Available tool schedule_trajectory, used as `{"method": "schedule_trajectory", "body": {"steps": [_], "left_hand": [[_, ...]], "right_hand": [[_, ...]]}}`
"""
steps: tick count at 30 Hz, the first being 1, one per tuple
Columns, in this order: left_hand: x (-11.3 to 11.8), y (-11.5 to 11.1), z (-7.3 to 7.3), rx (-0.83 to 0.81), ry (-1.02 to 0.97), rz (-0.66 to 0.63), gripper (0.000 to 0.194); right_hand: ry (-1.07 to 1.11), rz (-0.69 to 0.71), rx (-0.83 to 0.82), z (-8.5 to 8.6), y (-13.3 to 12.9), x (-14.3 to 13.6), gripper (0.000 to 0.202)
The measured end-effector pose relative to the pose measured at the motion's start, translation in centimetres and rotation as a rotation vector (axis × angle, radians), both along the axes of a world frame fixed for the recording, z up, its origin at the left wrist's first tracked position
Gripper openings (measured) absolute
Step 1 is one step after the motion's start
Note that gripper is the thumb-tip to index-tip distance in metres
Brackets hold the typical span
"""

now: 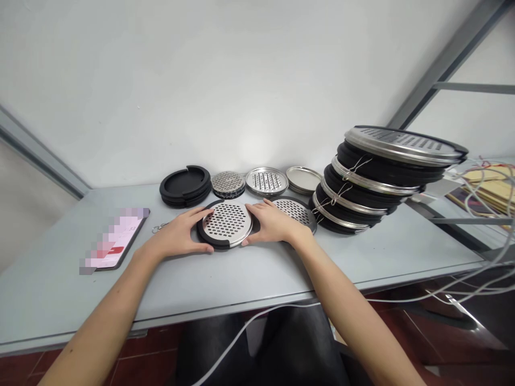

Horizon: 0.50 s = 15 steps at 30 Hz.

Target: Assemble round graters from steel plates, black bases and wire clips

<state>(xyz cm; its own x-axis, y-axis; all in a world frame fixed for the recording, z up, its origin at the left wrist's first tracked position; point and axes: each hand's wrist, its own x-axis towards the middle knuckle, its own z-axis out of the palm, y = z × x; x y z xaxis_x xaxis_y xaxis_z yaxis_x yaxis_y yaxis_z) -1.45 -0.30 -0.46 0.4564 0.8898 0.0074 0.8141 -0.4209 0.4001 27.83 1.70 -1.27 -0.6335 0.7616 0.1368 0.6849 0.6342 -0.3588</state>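
A round metal grater (pixel 227 221) with a black rim lies on the table in front of me, its perforated face up. My left hand (pixel 179 234) is curved around its left side, fingers on the black rim and thumb at the near edge. On the opposite side my right hand (pixel 271 222) grips the bare metal edge between thumb and fingers. Partly hidden behind my right hand is another black-rimmed grater disc (pixel 296 209). Just beyond stand a stack of black round holders (pixel 185 185), perforated discs (pixel 228 182), slotted grater discs (pixel 266 182) and plain metal dishes (pixel 303 178).
A tall leaning stack of wire-tied graters (pixel 374 170) rises at the right. To the left lie a phone (pixel 120 238) and a small metal ring (pixel 157 228). White cables (pixel 478 262) hang along the table's right and front edges. A wall stands behind.
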Motion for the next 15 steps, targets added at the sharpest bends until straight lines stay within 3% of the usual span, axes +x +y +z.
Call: {"method": "schedule_trajectory", "body": {"steps": [15], "left_hand": [[0.05, -0.12, 0.08, 0.018, -0.02, -0.027, 0.106]], "right_hand": [[0.016, 0.0, -0.009, 0.04, -0.02, 0.03, 0.093]]}}
